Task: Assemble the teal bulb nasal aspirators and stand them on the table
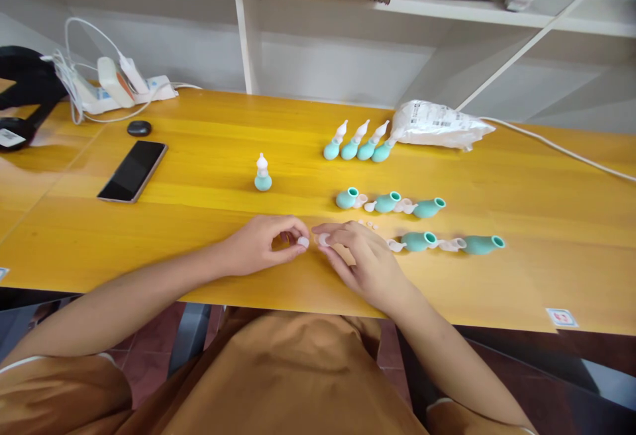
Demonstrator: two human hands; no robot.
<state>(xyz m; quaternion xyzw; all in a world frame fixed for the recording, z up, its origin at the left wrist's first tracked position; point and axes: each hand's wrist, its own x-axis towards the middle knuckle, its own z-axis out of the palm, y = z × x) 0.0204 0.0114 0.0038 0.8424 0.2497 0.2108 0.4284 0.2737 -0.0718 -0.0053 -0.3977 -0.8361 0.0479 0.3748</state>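
Observation:
My left hand (263,243) pinches a small whitish plastic piece (303,241) between thumb and fingertips. Just across a narrow gap, my right hand (368,259) grips a translucent plastic piece (324,240), partly hidden by the fingers. Beyond the left hand, an assembled nasal aspirator (263,173) with a teal bulb and pale tip stands upright. Right of my right hand lie teal rubber bulbs (420,241) with open necks, and between them clear nozzle parts (451,244). Tiny pale bits (369,224) lie just beyond the right hand's knuckles.
Several assembled aspirators (350,149) stand in a row at the back, beside a white plastic bag (440,124). To the left are a phone (133,171), a black mouse-like object (139,128) and a power strip (158,89) with cables. White shelving (318,67) borders the table's back.

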